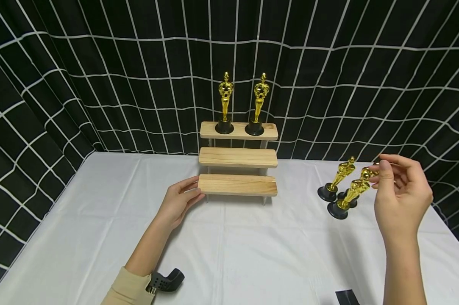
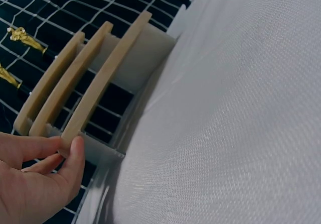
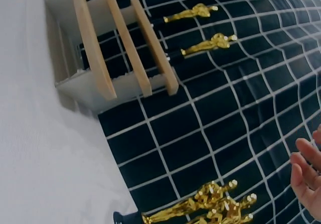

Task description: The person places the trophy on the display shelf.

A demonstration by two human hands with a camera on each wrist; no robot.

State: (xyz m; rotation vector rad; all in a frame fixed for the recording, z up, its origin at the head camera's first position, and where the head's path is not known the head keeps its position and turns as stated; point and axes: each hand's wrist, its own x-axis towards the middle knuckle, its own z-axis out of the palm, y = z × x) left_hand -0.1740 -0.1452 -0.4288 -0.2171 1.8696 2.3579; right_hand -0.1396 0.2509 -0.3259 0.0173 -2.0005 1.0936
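Note:
A three-tier wooden display stand [image 1: 237, 157] stands on the white cloth, with two gold statuette trophies [image 1: 224, 101] upright on its top board. My left hand [image 1: 177, 201] pinches the left end of the lowest board [image 2: 103, 86] between thumb and fingers. On the right, several more gold trophies [image 1: 352, 195] with round black bases stand bunched together. Beside their heads is my right hand [image 1: 402, 195], fingers loosely bent with nothing between them. In the right wrist view those fingers [image 3: 301, 179] appear apart from the trophies [image 3: 200, 201].
A black curtain [image 1: 145, 93] with a white grid hangs behind and around the table [image 1: 111, 203]. A black strap piece [image 1: 168, 280] sits at my left sleeve, and a small black object [image 1: 346, 297] shows at the front edge.

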